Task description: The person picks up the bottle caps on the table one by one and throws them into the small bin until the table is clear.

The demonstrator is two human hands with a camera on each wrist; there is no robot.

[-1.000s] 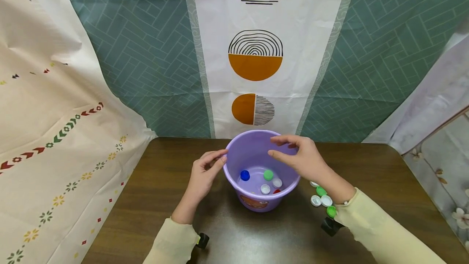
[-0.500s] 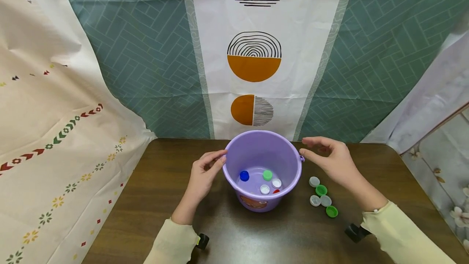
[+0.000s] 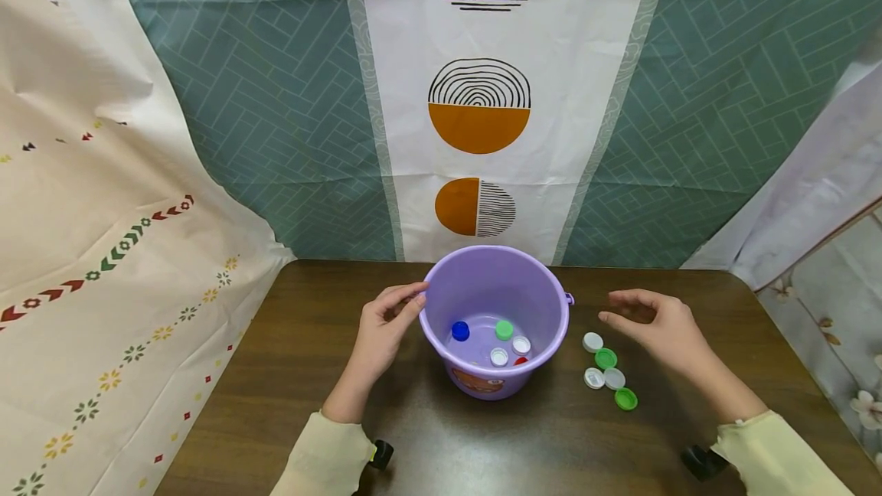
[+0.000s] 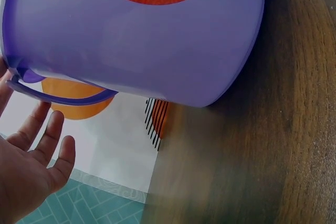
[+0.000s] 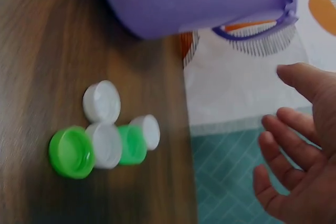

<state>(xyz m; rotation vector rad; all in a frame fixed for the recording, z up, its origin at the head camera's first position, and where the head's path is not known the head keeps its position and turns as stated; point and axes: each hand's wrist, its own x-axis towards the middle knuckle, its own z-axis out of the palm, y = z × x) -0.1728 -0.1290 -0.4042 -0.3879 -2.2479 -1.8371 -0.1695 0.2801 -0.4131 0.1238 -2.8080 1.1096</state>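
Note:
A purple bucket (image 3: 494,282) stands upright on the table, with several bottle caps on its floor, among them a blue cap (image 3: 460,331) and a light green cap (image 3: 504,329). My left hand (image 3: 383,330) pinches the bucket's left rim between thumb and index finger; in the left wrist view its other fingers (image 4: 52,129) extend loosely beside the handle (image 4: 68,98). To the right of the bucket, my right hand (image 3: 663,327) hovers with relaxed fingers and holds nothing. Below and left of it lie white caps (image 3: 594,378) and green caps (image 3: 625,399) in a small cluster.
The brown wooden table (image 3: 303,373) meets a green and white patterned cloth (image 3: 482,167) at the back. A cream cloth (image 3: 124,289) hangs at the left, and a pale flowered cloth (image 3: 820,320) at the right.
My right hand has moved right, from over the bucket to beyond the loose caps, uncovering the bucket's right rim. My left hand has stayed at the rim.

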